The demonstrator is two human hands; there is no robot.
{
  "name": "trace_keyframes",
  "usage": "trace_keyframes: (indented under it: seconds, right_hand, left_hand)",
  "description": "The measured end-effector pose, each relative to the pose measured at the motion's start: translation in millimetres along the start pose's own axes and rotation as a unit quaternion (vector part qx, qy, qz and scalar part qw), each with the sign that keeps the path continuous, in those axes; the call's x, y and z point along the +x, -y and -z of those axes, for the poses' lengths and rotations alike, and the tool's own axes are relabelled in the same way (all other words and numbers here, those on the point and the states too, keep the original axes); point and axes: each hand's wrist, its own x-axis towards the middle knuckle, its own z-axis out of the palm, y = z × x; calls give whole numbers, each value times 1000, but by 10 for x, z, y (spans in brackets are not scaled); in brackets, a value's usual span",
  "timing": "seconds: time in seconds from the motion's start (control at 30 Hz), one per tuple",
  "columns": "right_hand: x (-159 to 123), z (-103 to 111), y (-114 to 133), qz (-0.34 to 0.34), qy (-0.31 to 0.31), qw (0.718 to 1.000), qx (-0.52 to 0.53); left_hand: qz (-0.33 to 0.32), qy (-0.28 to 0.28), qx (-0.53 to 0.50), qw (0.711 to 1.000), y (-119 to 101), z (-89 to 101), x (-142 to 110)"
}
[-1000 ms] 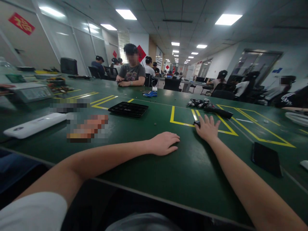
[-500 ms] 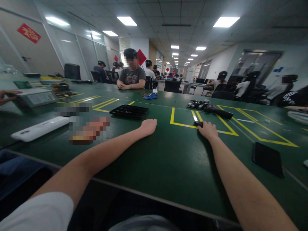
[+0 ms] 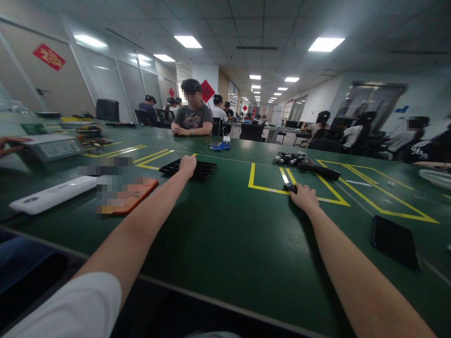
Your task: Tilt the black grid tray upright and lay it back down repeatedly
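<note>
My left hand (image 3: pixel 188 165) is over the black shallow tray (image 3: pixel 206 171), its fingers curled in and facing away from me. Whatever they hold, if anything, is hidden, and I cannot tell whether they touch the tray. Out to the right, my right hand (image 3: pixel 305 196) is closed around a small black block-like piece (image 3: pixel 290 188). That piece is at the near line of a yellow tape outline (image 3: pixel 268 189) on the green table (image 3: pixel 239 244).
Left lie a white power strip (image 3: pixel 58 195) and an orange case-like item (image 3: pixel 136 197), partly blurred. Beyond my right hand are black cables with metal connectors (image 3: pixel 291 158). A dark phone-like slab (image 3: pixel 395 241) lies at right. Across the table sits a person (image 3: pixel 193 117).
My left hand has moved left and away from me, from bare table to over the black tray. My right hand stays in place with the small black piece. The view has tilted slightly upward.
</note>
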Motion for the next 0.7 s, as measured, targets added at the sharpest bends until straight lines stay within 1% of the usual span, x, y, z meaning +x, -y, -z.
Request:
trace_keyframes:
  seconds: [0.07, 0.1, 0.17, 0.23, 0.37, 0.53, 0.63, 0.7]
  right_hand:
    - [-4, 15, 12, -2, 5, 1000, -1]
    - [-4, 20, 15, -2, 7, 1000, -2]
    - [-4, 28, 19, -4, 9, 1000, -3]
    - [-6, 32, 20, -5, 9, 1000, -4]
    - [-12, 21, 15, -1, 9, 1000, -2]
    - [36, -31, -23, 4, -1, 1000, -6]
    - [90, -56, -18, -4, -7, 1000, 21]
    - [107, -69, 40, -17, -10, 997, 74]
  left_hand:
    - [23, 8, 85, 996, 134, 91, 107]
    - [32, 23, 128, 991, 195, 113, 138]
    - [28, 71, 222, 972, 284, 116, 166]
    - [19, 108, 270, 957, 322, 90, 169]
    - [17, 111, 292, 950, 309, 47, 169]
    - [-8, 121, 301, 946, 359, 84, 197]
    - [-25, 103, 287, 952, 402, 82, 151]
    - [-53, 85, 250, 963, 371, 18, 64]
